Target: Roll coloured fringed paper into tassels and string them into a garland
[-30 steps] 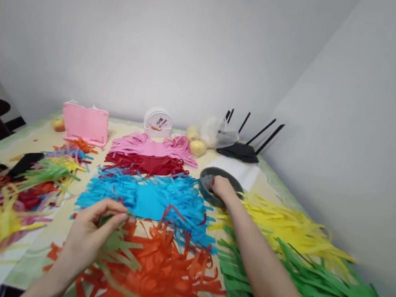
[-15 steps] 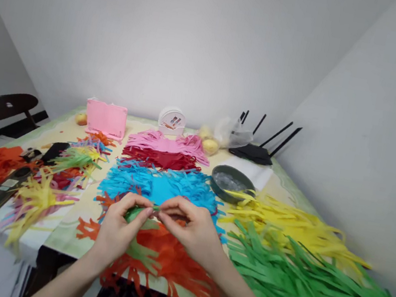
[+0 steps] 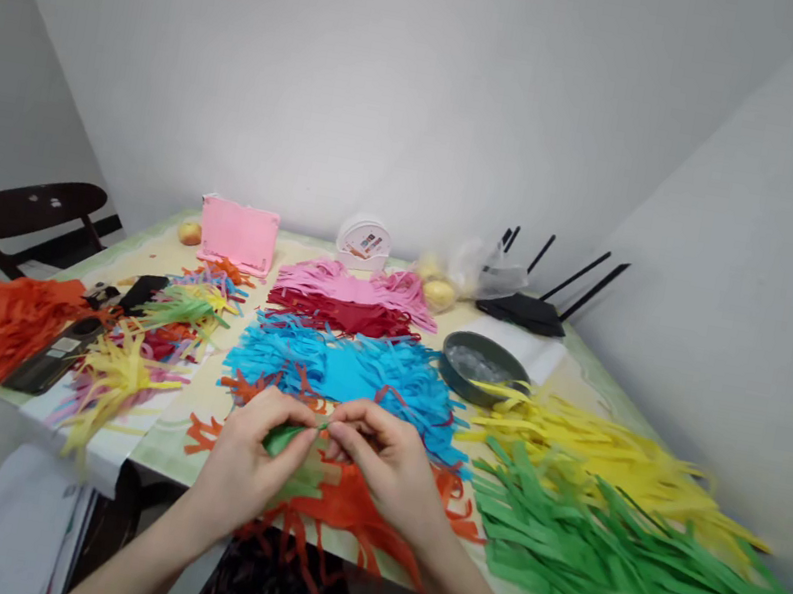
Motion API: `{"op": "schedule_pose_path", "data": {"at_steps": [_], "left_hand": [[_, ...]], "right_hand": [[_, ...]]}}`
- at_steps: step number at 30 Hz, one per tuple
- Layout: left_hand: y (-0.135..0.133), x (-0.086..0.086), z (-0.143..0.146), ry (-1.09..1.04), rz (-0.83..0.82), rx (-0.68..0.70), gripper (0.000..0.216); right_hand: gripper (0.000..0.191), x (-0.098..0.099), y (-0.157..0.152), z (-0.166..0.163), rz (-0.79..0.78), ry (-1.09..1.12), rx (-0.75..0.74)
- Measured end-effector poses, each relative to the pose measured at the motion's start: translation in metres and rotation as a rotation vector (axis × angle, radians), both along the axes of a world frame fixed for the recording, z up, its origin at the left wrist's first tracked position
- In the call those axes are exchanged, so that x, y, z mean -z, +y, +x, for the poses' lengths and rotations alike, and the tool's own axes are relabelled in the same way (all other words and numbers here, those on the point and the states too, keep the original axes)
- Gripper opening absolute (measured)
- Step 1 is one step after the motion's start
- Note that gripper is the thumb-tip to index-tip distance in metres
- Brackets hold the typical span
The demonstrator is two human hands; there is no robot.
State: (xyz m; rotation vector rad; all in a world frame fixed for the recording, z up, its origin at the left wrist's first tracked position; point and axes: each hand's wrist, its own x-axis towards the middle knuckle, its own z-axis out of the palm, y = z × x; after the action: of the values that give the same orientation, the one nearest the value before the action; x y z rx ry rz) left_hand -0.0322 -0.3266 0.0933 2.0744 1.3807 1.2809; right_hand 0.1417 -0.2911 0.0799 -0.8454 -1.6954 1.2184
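Both hands meet over the front of the table, pinching a strip of green fringed paper (image 3: 281,438) between them. My left hand (image 3: 258,451) is closed on its bunched part, with a paler green fringe hanging below. At its other end, my right hand (image 3: 385,457) pinches with thumb and forefinger, its fingertips almost touching the left ones. Beneath the hands lies orange fringed paper (image 3: 360,514), its strips drooping over the table's front edge. Blue fringed paper (image 3: 345,375) is spread just behind. My fingers partly cover the held paper.
Green fringe (image 3: 623,578) and yellow fringe (image 3: 584,450) lie at right, beside a dark bowl (image 3: 455,380). Red fringe (image 3: 340,314) and pink fringe (image 3: 356,287) lie farther back. Left are mixed tassels (image 3: 117,372), an orange pile (image 3: 7,328) and a pink stand (image 3: 237,235). A black router (image 3: 522,311) stands back right.
The whole view has shifted, so the table's things appear farther right. Both hands stay together on the green paper, with only slight finger movement.
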Motion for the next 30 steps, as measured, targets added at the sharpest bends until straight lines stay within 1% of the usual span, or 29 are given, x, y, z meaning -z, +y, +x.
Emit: {"op": "schedule_pose_path", "data": {"at_steps": [2, 4, 7, 10, 12, 15, 20, 22, 25, 28, 30], "left_hand": [[-0.002, 0.0, -0.001, 0.025, 0.002, 0.005, 0.009], [-0.004, 0.001, -0.001, 0.021, -0.009, 0.014, 0.009], [-0.005, 0.005, 0.002, -0.058, -0.058, 0.013, 0.009], [-0.006, 0.01, 0.006, -0.238, -0.126, -0.005, 0.006], [-0.006, 0.012, 0.008, -0.347, -0.158, 0.005, 0.007], [-0.007, 0.015, 0.009, -0.41, -0.182, 0.026, 0.007], [-0.011, 0.022, 0.011, -0.46, -0.144, -0.038, 0.005], [-0.011, 0.024, 0.013, -0.494, -0.169, -0.016, 0.005], [-0.009, 0.024, 0.014, -0.498, -0.202, 0.015, 0.011], [-0.005, 0.023, 0.012, -0.482, -0.211, 0.002, 0.006], [-0.003, 0.023, 0.008, -0.509, -0.245, 0.006, 0.007]], "right_hand": [[0.019, 0.0, -0.002, 0.001, 0.074, -0.063, 0.001], [0.017, 0.0, -0.003, 0.002, 0.1, -0.088, -0.004], [0.018, 0.0, -0.005, 0.001, 0.015, -0.025, -0.014], [0.02, 0.002, -0.008, -0.003, -0.091, 0.071, 0.007], [0.021, 0.004, -0.011, -0.007, -0.108, 0.118, 0.063], [0.022, 0.007, -0.015, -0.012, -0.081, 0.155, 0.121], [0.02, 0.004, -0.016, -0.009, -0.046, 0.1, 0.098], [0.02, 0.0, -0.015, -0.006, -0.036, 0.085, 0.112], [0.019, -0.004, -0.015, -0.004, -0.005, 0.034, 0.155], [0.021, -0.006, -0.017, -0.005, 0.016, -0.03, 0.162], [0.023, -0.007, -0.018, -0.006, 0.022, -0.037, 0.187]]}}
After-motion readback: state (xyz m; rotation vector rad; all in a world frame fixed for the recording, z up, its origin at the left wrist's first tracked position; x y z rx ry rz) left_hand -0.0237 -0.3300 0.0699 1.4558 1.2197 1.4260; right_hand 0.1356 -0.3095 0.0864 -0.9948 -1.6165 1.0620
